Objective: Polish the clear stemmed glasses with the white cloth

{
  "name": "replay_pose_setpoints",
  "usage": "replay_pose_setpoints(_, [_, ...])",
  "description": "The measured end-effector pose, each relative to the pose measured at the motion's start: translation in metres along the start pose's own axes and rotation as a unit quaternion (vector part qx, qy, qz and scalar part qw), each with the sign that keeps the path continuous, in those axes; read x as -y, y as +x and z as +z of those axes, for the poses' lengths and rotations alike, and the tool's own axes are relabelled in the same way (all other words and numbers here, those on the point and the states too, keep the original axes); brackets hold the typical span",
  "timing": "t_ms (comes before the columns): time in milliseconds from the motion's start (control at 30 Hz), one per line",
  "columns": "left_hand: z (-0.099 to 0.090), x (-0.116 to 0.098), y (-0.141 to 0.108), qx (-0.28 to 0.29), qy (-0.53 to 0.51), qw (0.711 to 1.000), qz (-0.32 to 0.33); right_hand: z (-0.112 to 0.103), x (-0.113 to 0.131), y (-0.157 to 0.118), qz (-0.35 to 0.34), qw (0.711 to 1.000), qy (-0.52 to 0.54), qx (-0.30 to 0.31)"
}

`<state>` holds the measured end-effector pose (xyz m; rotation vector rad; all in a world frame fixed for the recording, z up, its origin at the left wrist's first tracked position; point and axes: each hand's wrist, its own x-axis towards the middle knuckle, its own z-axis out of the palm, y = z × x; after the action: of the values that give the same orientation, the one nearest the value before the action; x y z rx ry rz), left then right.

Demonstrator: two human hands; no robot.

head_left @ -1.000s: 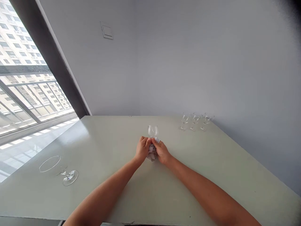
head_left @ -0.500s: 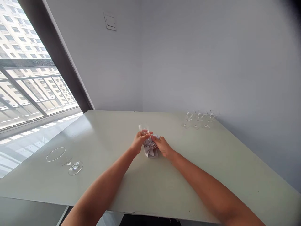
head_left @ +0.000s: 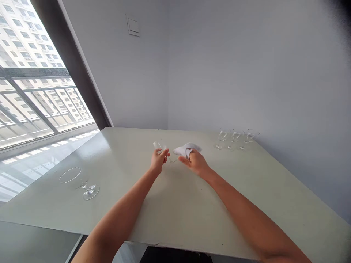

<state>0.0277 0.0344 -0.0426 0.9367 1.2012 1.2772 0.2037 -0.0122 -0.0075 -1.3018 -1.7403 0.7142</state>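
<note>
Table w/ 3 upright wine glasses back R, 1 glass lying L.

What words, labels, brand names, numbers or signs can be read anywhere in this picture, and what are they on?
None can be read: no text shows on the wine glass in the left hand, the white cloth in the right hand, the three glasses at the far end of the table, or the wall plate; any tiny marks would be too small to tell.
</note>
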Motion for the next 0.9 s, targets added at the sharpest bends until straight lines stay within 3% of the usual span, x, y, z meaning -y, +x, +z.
replay_pose_setpoints(67, [0.002, -0.003, -0.003, 0.012, -0.025, 0.999, -0.027, 0.008, 0.009, -0.01, -0.104, 0.986, -0.1, 0.09])
replay_pose_setpoints(133, [0.005, -0.006, -0.008, 0.045, -0.041, 0.997, -0.047, 0.02, 0.012, -0.019, -0.171, 0.957, -0.188, 0.142])
replay_pose_setpoints(267, [0.013, -0.01, -0.021, 0.116, -0.07, 0.988, -0.068, 0.03, 0.005, -0.024, -0.191, 0.941, -0.248, 0.127])
replay_pose_setpoints(367, [0.016, -0.013, -0.025, 0.149, -0.122, 0.979, -0.073, 0.022, 0.001, -0.019, -0.19, 0.964, -0.152, 0.108])
replay_pose_setpoints(433, [0.017, -0.014, -0.026, 0.155, -0.167, 0.971, -0.072, 0.018, 0.0, -0.014, -0.157, 0.983, -0.014, 0.094])
replay_pose_setpoints(500, [0.019, -0.015, -0.027, 0.143, -0.199, 0.967, -0.062, 0.021, 0.0, -0.01, -0.086, 0.982, 0.156, 0.068])
replay_pose_setpoints(567, [0.021, -0.014, -0.028, 0.121, -0.206, 0.97, -0.042, 0.032, -0.001, -0.01, 0.015, 0.945, 0.323, 0.041])
replay_pose_setpoints(633, [0.024, -0.012, -0.029, 0.095, -0.208, 0.973, -0.017, 0.045, -0.003, -0.012, 0.11, 0.885, 0.453, 0.011])
replay_pose_setpoints(733, [0.026, -0.009, -0.03, 0.066, -0.219, 0.973, 0.017, 0.061, -0.002, -0.018, 0.193, 0.814, 0.548, -0.021])
replay_pose_setpoints(900, [0.027, -0.008, -0.034, 0.06, -0.184, 0.975, 0.112, 0.071, 0.005, -0.024, 0.254, 0.776, 0.577, -0.031])
